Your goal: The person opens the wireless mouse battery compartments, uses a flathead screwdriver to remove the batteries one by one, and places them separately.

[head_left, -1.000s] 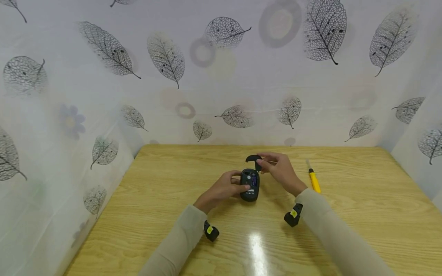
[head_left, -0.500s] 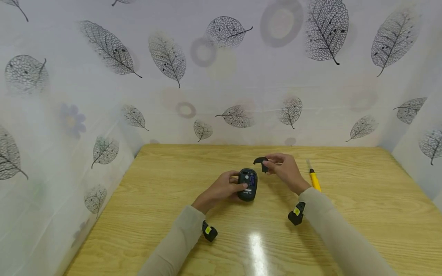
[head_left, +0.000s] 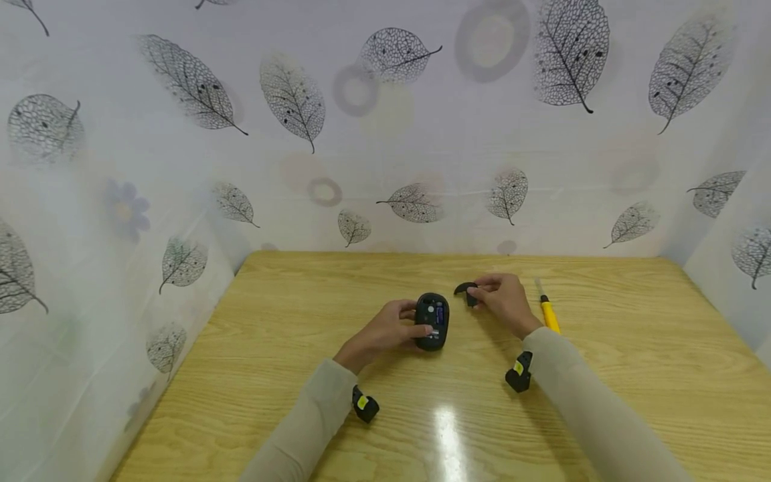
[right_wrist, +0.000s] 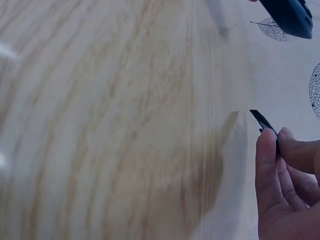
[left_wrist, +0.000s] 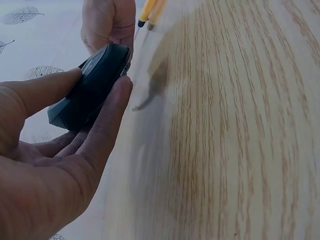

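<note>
A black computer mouse (head_left: 431,338) is held underside up by my left hand (head_left: 388,329), thumb on its underside and fingers beneath. Its battery compartment stands uncovered, with a purple battery (head_left: 440,313) inside. In the left wrist view the mouse (left_wrist: 92,87) is seen edge-on between thumb and fingers, above the table. To its right, my right hand (head_left: 504,302) pinches the thin, curved black battery cover (head_left: 466,290) between thumb and fingers. The right wrist view shows that cover (right_wrist: 262,120) edge-on, apart from the mouse (right_wrist: 290,17).
A yellow-handled screwdriver (head_left: 549,314) lies on the wooden table (head_left: 313,288), close by the right wrist. A leaf-patterned curtain (head_left: 385,154) hangs behind the table and along its sides. Each wrist wears a small black camera (head_left: 365,406).
My right hand has moved to the right, then slightly down, carrying the battery cover away from the mouse. The left hand and mouse have shifted slightly left.
</note>
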